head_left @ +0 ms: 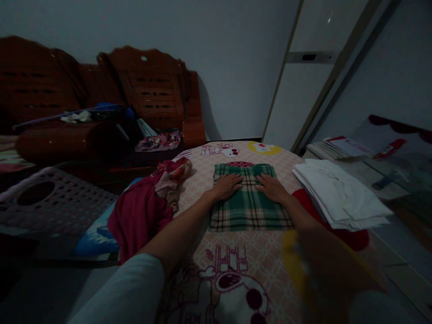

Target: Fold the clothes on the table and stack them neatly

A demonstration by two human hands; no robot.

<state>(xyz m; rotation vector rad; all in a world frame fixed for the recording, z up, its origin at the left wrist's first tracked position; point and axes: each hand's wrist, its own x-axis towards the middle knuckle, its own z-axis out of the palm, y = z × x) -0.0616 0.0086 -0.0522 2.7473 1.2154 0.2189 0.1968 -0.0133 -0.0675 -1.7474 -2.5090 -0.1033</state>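
Note:
A green plaid cloth (248, 211), folded into a rectangle, lies flat on a pink patterned cover (199, 220). My left hand (227, 185) rests on its upper left part, palm down with the fingers stretched out. On the upper right part lies my right hand (272, 186), also flat with fingers spread. A strip of plaid shows between the two hands. Neither hand grips anything. Left of the plaid cloth is a crumpled dark pink garment (141, 216). Folded white cloths (340, 191) are stacked to the right.
A wooden sofa (151, 85) with items on it stands at the back left. Beside it, nearer, is a woven plastic chair back (67, 202). Papers (347, 147) lie on a stand at the right. A tall white appliance (300, 90) stands behind.

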